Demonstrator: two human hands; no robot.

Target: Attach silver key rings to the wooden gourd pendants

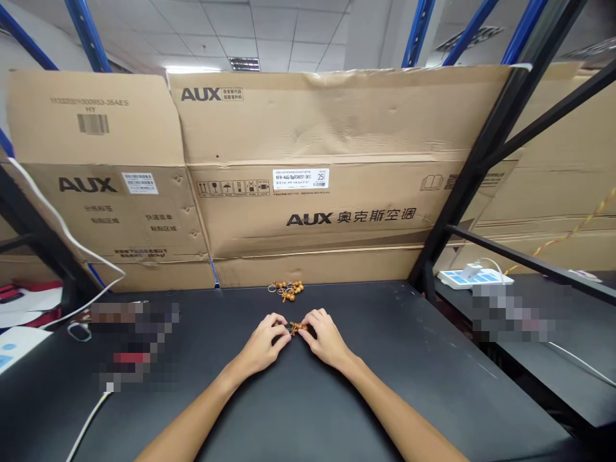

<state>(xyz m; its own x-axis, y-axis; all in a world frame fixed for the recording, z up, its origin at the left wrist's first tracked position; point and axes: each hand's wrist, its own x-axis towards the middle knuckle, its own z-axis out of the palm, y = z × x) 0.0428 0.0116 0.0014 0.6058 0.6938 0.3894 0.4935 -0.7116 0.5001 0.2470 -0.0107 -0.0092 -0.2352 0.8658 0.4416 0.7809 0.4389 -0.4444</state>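
A small keychain (295,328) with a brown, rounded, gourd-like charm lies between my two hands, low over the dark table. My left hand (266,340) pinches its ring end with thumb and fingertips. The charm end sits in the pinch of my right hand (323,336), whose fingers partly cover it. Just beyond my hands, a small pile of similar keychains (289,290) rests on the table, their brown charms and metal rings overlapping.
The black table (269,410) ends at a tall cardboard panel (308,141). Blurred items and a white cable (89,420) lie at left. On the right, past a black metal frame (469,160), a white power strip (474,278) sits on another surface.
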